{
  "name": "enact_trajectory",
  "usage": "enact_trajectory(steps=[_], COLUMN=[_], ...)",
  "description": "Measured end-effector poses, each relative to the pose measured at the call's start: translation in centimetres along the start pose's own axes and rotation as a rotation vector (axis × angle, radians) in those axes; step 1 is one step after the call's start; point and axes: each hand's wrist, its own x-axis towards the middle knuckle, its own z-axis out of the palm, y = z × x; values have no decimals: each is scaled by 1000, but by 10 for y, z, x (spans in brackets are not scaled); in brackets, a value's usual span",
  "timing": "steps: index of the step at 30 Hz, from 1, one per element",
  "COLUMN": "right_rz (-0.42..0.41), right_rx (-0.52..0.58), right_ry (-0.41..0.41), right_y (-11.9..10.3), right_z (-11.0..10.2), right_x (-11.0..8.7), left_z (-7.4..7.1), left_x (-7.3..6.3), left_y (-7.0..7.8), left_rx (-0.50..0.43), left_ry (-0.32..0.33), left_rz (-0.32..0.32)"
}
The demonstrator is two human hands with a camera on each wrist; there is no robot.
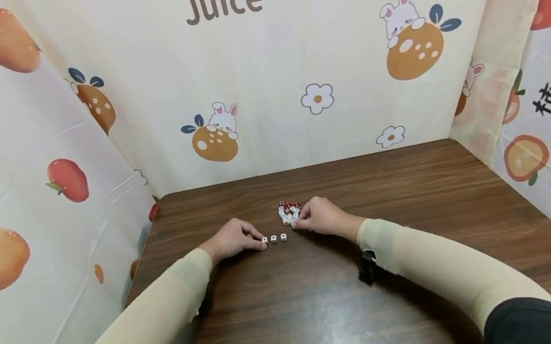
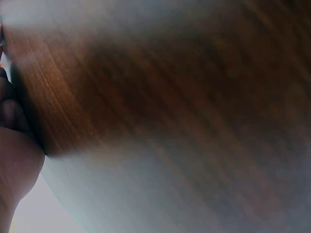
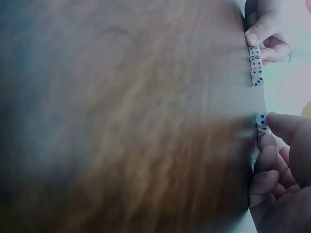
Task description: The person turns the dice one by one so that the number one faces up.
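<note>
Three small white dice stand in a short row on the wooden table: a left die (image 1: pixel 265 240), a middle die (image 1: pixel 274 239) and a right die (image 1: pixel 283 237). My left hand (image 1: pixel 234 238) pinches the left die between thumb and forefinger. Just right of the row, my right hand (image 1: pixel 324 215) pinches another white die (image 3: pixel 262 119) at the near edge of a pile of white and red dice (image 1: pixel 288 212). The right wrist view shows blue and red pips on the white dice. In the left wrist view only part of the left hand (image 2: pixel 17 150) shows, at the edge.
The dark wooden table (image 1: pixel 293 309) spreads toward the viewer and to both sides. Fruit-printed cloth (image 1: pixel 263 80) rises behind it and on the left and right. A black object (image 1: pixel 366 267) hangs below the right wrist.
</note>
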Motion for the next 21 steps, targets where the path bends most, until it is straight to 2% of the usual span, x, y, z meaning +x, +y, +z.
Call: enact_trajectory(steps=[11,21], right_rz=[15,-8], right_rx=[13,16], right_ry=[-5,9], right_y=[-1,-2], right_z=[0,2], right_x=[-2,2], left_z=[-1,-1], left_x=[-2,-1], left_y=[2,0], left_rx=[-1,-1], left_ry=[5,10], left_rz=[4,2])
